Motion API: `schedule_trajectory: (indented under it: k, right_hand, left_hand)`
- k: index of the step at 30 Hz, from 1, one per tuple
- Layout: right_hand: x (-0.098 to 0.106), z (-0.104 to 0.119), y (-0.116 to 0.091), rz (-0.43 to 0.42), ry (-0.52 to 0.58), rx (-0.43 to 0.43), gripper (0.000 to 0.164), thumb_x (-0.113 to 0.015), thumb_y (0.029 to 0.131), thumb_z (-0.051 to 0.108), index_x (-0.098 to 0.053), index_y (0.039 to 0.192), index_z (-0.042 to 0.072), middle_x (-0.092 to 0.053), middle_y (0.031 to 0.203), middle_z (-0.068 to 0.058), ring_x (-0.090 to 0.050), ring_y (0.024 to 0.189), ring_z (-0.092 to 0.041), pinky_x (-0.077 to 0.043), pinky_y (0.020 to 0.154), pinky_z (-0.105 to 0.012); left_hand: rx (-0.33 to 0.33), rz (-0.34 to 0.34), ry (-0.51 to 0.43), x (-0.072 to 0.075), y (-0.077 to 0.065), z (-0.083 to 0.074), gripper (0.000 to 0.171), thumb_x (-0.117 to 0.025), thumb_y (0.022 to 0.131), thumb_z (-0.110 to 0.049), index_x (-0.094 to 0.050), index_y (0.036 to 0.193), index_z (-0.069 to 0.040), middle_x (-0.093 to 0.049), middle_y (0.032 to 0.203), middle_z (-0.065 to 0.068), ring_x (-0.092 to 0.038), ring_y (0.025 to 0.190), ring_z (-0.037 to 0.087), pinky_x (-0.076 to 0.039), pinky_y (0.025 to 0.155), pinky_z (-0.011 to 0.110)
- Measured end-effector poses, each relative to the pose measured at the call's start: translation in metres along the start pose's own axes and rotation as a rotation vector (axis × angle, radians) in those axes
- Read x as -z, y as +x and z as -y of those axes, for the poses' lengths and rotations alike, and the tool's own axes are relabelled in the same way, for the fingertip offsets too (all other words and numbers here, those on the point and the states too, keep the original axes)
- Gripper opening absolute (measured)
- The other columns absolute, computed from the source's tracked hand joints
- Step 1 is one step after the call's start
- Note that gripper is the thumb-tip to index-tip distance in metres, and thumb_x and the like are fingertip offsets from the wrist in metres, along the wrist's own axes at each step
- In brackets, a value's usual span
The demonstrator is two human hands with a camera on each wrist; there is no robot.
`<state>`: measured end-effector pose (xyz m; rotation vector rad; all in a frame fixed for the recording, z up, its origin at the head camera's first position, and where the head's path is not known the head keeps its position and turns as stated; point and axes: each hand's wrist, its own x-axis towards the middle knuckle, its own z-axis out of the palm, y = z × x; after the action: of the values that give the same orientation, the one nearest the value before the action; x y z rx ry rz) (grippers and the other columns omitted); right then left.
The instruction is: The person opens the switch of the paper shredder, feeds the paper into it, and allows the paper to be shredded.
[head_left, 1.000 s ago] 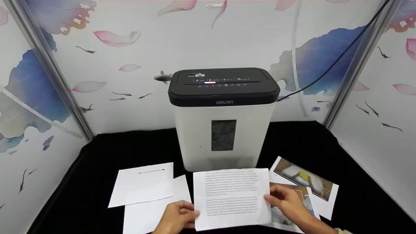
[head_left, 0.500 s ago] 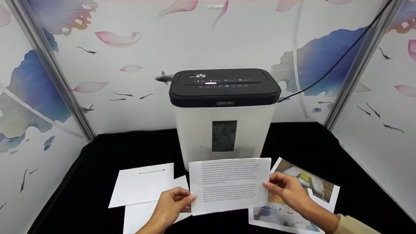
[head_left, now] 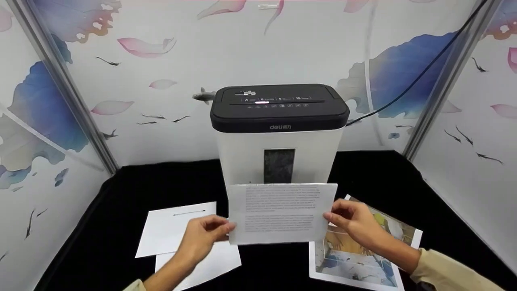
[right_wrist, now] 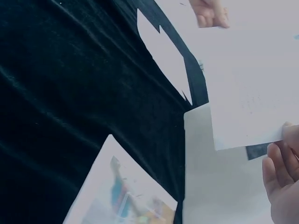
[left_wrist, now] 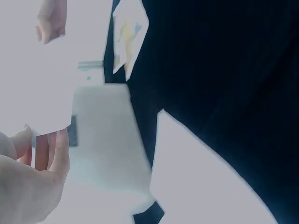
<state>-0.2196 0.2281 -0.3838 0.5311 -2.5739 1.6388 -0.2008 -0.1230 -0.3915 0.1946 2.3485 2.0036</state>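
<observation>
A sheet of paper (head_left: 278, 214) covered in printed text is raised in front of the lower body of a paper shredder (head_left: 242, 153). My left hand (head_left: 204, 236) pinches its left edge between thumb and fingers. On the opposite edge, my right hand (head_left: 355, 220) pinches it the same way. Black plastic forms the shredder's lid (head_left: 278, 117), with a narrow slot across the top and a small lit spot beside it. In the left wrist view the held paper (left_wrist: 37, 88) spans between both hands. The right wrist view shows the sheet (right_wrist: 252, 93) washed out, its text barely visible.
Two mostly blank sheets (head_left: 161, 230) lie overlapping at the left on the black cloth (head_left: 117, 194). Printed photo sheets (head_left: 355, 266) overlap at the right, partly behind my right arm. A black cable (head_left: 416, 76) runs from the shredder up to the right. Patterned panels (head_left: 282, 48) surround the table.
Both hands have lifted the text sheet up and away from me, so it now covers the shredder's lower front. The photo sheets at right are more exposed. The shredder stays put.
</observation>
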Motion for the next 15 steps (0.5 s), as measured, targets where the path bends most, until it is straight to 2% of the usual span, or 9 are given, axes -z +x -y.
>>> schedule_trajectory:
  k: [5, 11, 15]
  right_hand:
    - [0.004, 0.011, 0.016, -0.033, -0.059, 0.059, 0.017, -0.065, 0.085, 0.019, -0.063, 0.084, 0.002, -0.066, 0.084, -0.011, -0.056, 0.065, -0.006, -0.048, 0.059, -0.021]
    - [0.014, 0.031, 0.030, -0.066, -0.123, 0.059, 0.014, -0.067, 0.083, 0.018, -0.063, 0.081, 0.005, -0.064, 0.078, -0.008, -0.053, 0.061, -0.007, -0.044, 0.054, -0.021]
    - [0.024, 0.047, 0.039, -0.086, -0.188, 0.088, 0.012, -0.067, 0.083, 0.017, -0.062, 0.079, 0.007, -0.059, 0.070, -0.003, -0.048, 0.059, -0.006, -0.041, 0.052, -0.020]
  left_hand:
    - [-0.038, -0.053, 0.027, 0.007, 0.007, -0.019, 0.030, -0.073, 0.077, -0.023, -0.068, 0.092, 0.002, -0.067, 0.087, 0.008, -0.065, 0.081, 0.016, -0.056, 0.074, 0.028]
    - [-0.046, -0.058, 0.031, 0.009, 0.011, -0.035, 0.027, -0.073, 0.077, -0.022, -0.068, 0.091, 0.000, -0.067, 0.088, 0.009, -0.066, 0.079, 0.018, -0.056, 0.073, 0.029]
    - [-0.062, -0.071, 0.043, 0.009, 0.015, -0.048, 0.025, -0.073, 0.077, -0.021, -0.068, 0.091, -0.001, -0.067, 0.087, 0.010, -0.067, 0.078, 0.018, -0.056, 0.073, 0.029]
